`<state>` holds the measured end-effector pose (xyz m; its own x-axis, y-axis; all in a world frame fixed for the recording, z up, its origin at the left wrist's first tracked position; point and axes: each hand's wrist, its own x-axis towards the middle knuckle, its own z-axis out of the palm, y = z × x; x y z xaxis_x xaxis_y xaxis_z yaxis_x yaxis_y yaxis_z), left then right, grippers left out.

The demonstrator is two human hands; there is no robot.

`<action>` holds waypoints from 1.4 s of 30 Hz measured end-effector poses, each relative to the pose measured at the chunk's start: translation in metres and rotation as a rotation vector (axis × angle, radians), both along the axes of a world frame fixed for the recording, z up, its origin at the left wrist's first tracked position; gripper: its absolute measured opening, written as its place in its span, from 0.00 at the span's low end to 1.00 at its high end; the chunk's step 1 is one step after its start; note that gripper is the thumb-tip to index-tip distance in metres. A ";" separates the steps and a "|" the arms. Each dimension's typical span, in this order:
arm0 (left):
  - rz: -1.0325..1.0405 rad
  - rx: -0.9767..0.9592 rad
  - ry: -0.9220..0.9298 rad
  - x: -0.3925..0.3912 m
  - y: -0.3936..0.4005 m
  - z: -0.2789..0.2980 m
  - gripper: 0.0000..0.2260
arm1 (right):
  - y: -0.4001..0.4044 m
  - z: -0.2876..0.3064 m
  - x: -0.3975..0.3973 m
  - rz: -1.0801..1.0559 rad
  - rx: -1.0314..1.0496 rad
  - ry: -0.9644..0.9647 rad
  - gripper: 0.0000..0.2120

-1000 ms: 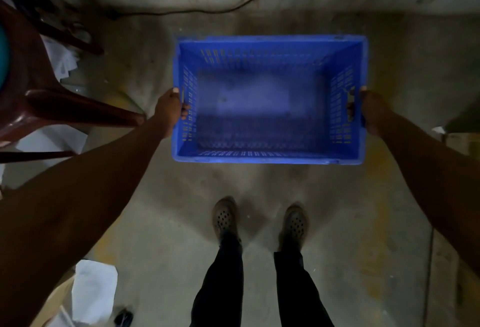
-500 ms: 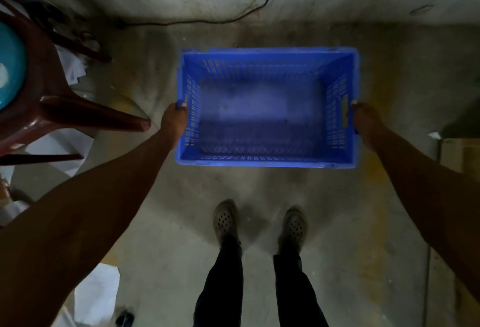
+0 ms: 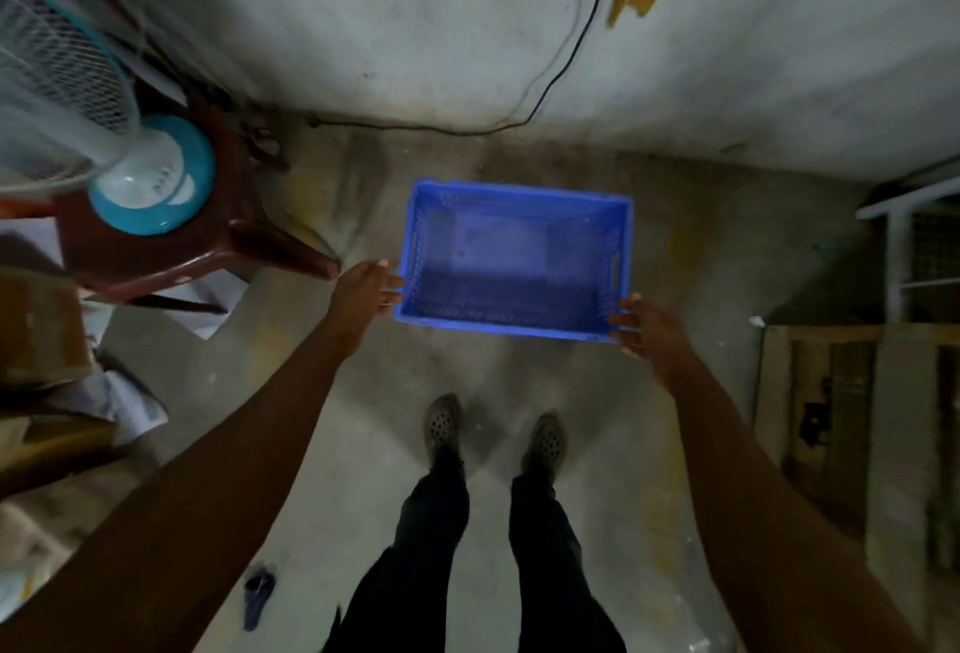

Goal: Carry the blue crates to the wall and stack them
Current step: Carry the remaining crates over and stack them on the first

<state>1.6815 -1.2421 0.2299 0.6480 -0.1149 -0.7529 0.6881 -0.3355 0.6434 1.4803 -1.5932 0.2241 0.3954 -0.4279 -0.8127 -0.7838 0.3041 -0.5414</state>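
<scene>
On the concrete floor (image 3: 363, 444) near the foot of the wall (image 3: 415, 29), the blue crate (image 3: 511, 260) sits open side up, and both hands are at its near corners with the grip loosened: the left hand (image 3: 363, 289) has its fingers spread and only the fingertips (image 3: 390, 295) touch the crate's left side, while the right hand (image 3: 649, 327) lies open against the near right corner, fingers straight and closed on nothing. Whether the palms press the plastic cannot be told, as the picture is dim and slightly smeared. The crate's inside looks empty; its slotted walls and floor are dark and hard to read, and its outer faces are hidden from this angle. Below it stand the person's two shoes (image 3: 441, 426), apart from the crate, with dark trousers cut off at the bottom edge. To the left, just beside the left hand, a leg of a dark red stool (image 3: 280, 247) points toward the crate; a fan (image 3: 150, 174) with a teal and white base stands on the stool, its wire cage cut off by the left edge. Papers and cardboard lie under and beside the stool, blurred. A black cable (image 3: 561, 70) runs down the wall to the floor behind the crate. At right, a wooden board (image 3: 831, 418) and a white frame (image 3: 898, 247) are partly out of view.
</scene>
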 end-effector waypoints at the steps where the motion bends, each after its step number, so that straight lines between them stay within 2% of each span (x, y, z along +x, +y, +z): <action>1: 0.025 -0.030 -0.003 -0.012 0.007 0.026 0.08 | 0.010 0.023 -0.006 0.002 0.002 -0.014 0.13; 4: 0.089 -0.058 -0.049 -0.047 0.029 0.097 0.09 | 0.039 0.091 -0.021 -0.079 -0.020 -0.075 0.13; 7: 0.180 -0.093 -0.042 -0.073 0.054 0.143 0.12 | 0.070 0.146 -0.032 -0.160 -0.004 -0.162 0.11; 12: 0.286 -0.124 -0.042 -0.111 0.095 0.189 0.14 | 0.106 0.191 -0.044 -0.119 0.003 -0.184 0.12; 22: 0.601 -0.139 -0.088 -0.222 0.168 0.223 0.14 | 0.147 0.208 -0.054 0.261 0.014 -0.132 0.12; 28: 0.910 -0.142 -0.074 -0.328 0.219 0.233 0.14 | 0.188 0.200 -0.045 0.531 0.101 -0.007 0.12; 36: 1.437 -0.111 -0.074 -0.501 0.278 0.233 0.14 | 0.316 0.210 -0.046 1.116 0.070 0.085 0.10; 42: 1.769 -0.124 -0.082 -0.659 0.310 0.219 0.15 | 0.443 0.206 -0.089 1.443 -0.061 0.052 0.14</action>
